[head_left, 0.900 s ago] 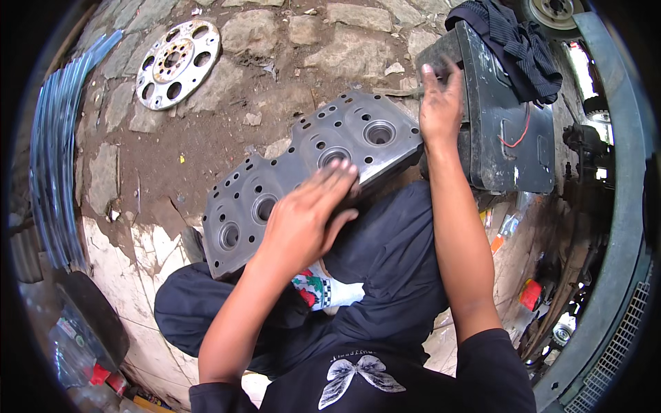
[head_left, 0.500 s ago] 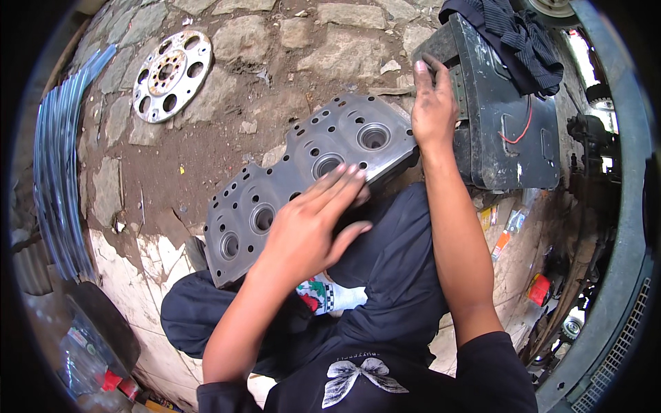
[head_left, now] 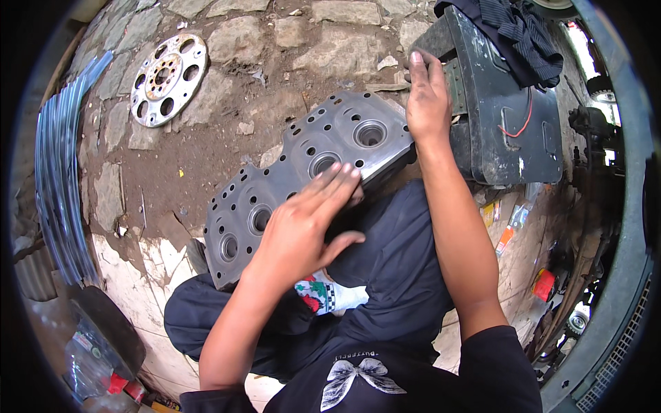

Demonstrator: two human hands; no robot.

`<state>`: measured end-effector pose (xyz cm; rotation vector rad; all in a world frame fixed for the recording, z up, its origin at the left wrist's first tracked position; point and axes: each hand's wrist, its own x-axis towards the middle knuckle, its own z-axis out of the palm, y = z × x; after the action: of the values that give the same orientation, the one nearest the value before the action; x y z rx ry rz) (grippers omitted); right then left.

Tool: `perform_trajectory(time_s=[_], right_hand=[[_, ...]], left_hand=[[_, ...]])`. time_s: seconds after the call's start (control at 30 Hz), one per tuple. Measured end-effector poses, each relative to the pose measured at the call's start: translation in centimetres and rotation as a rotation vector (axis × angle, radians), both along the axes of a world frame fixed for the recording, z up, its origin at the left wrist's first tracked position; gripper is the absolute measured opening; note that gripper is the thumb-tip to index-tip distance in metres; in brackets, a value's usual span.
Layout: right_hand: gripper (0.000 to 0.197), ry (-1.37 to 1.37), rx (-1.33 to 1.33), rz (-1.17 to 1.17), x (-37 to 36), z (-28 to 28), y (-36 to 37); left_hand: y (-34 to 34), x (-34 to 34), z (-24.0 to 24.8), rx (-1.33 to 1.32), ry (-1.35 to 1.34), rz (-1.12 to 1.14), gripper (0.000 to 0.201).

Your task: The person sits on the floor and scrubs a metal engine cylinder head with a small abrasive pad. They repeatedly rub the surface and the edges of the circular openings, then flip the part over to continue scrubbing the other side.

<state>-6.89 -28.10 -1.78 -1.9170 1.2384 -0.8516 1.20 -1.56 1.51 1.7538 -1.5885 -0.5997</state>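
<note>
I'm pressing my left hand (head_left: pixel 303 230) flat, fingers spread, on the grey cylinder head (head_left: pixel 303 179) running lower-left to upper-right across my lap, my right hand (head_left: pixel 427 96) gripping its far end.

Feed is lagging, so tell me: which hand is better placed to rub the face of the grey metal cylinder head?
Left. The left hand lies flat on the grey metal cylinder head, while the right hand grips its far end.
</note>
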Motion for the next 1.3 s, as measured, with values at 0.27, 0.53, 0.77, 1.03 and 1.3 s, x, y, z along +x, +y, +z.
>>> perform_trajectory(time_s=[0.27, 0.53, 0.77, 1.03, 1.3], right_hand=[[0.055, -0.008, 0.029, -0.03, -0.3, -0.2, -0.6], [0.054, -0.027, -0.008, -0.016, 0.1, 0.2, 0.1], [0.055, 0.043, -0.014, -0.023, 0.1, 0.6, 0.8], [0.053, -0.001, 0.04, -0.044, -0.3, 0.4, 0.0], [0.054, -0.071, 0.077, -0.026, -0.3, -0.8, -0.7]], left_hand=[[0.2, 0.5, -0.3, 0.019, 0.026, -0.019, 0.088], [-4.2, -0.2, -0.6, -0.085, 0.023, 0.019, 0.089], [-1.6, 0.0, -0.4, -0.01, 0.033, -0.02, 0.097], [-0.4, 0.2, -0.4, 0.03, 0.024, -0.014, 0.099], [-4.0, -0.3, -0.5, -0.036, 0.027, 0.005, 0.095]])
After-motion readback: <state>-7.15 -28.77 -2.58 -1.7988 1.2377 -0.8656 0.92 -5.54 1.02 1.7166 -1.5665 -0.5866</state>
